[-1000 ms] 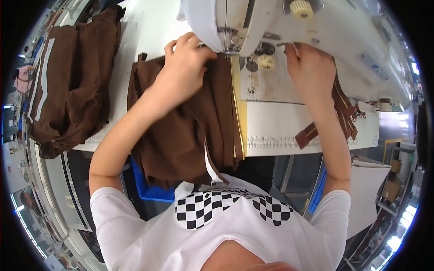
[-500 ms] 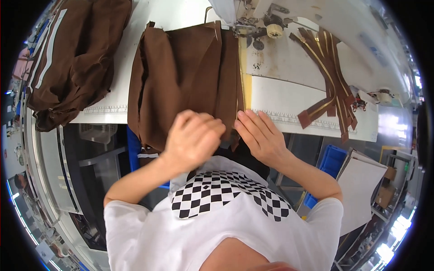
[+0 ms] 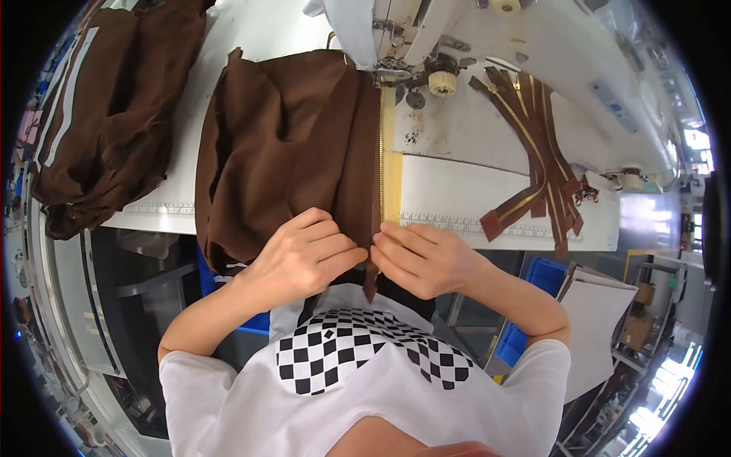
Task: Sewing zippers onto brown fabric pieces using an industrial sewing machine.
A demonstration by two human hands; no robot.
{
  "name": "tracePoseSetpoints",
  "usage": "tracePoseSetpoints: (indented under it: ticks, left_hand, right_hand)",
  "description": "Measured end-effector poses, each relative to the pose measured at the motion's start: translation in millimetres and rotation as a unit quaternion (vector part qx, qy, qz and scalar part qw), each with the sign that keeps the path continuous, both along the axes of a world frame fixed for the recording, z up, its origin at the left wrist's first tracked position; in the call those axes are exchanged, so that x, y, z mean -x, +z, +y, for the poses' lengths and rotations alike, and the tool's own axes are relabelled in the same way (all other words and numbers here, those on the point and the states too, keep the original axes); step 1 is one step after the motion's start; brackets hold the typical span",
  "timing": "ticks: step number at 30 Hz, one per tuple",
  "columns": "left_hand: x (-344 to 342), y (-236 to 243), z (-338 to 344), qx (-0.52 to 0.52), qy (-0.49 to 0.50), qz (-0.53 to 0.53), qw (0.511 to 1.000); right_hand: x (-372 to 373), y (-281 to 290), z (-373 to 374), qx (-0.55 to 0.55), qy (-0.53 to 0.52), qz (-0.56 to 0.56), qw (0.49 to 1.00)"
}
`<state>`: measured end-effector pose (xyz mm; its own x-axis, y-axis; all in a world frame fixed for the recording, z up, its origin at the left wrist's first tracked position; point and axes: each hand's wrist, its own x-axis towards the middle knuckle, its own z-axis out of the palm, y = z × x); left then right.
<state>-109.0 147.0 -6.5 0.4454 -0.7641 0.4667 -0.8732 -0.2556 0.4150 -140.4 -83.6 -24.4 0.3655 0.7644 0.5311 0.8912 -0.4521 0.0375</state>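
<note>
A brown fabric piece (image 3: 266, 145) lies over the front of the white sewing table, with a gold-toothed zipper (image 3: 381, 164) running along its right edge up to the sewing machine's needle area (image 3: 392, 72). At the near end of that edge my left hand (image 3: 308, 255) is closed, fingers curled and pinching the fabric. Just right of it, fingertips almost meeting the left ones, my right hand (image 3: 422, 259) pinches the zipper's tape. The zipper's brown tail (image 3: 370, 283) hangs below both hands. Exactly how the fingertips grip the layers is hidden.
Several loose brown zippers (image 3: 544, 164) lie on the right of the table. More brown fabric with white strips (image 3: 114, 114) is heaped at the left. A printed ruler (image 3: 449, 222) follows the table's front edge. Blue bins (image 3: 537, 286) stand below, beside a white board (image 3: 598, 327).
My right hand has gone from lying flat on the zipper edge to pinching it. My left hand has come down beside it. The whole view has shifted slightly.
</note>
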Motion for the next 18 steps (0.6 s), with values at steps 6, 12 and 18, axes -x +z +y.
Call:
tracePoseSetpoints:
  ticks: [6,12,18]
  left_hand:
    - [-23.8,-4.3,-3.8,0.030,0.004,0.020,0.999]
    - [-55.2,1.0,-8.3,-0.007,-0.023,0.003,1.000]
    - [-85.6,-0.2,-14.4,-0.011,-0.032,0.006,0.999]
  right_hand:
    - [-18.7,5.7,2.3,0.014,0.007,-0.019,1.000]
    - [-39.0,7.7,-1.3,0.031,0.005,-0.014,0.999]
    - [-61.7,6.5,-6.0,0.035,0.005,-0.012,0.999]
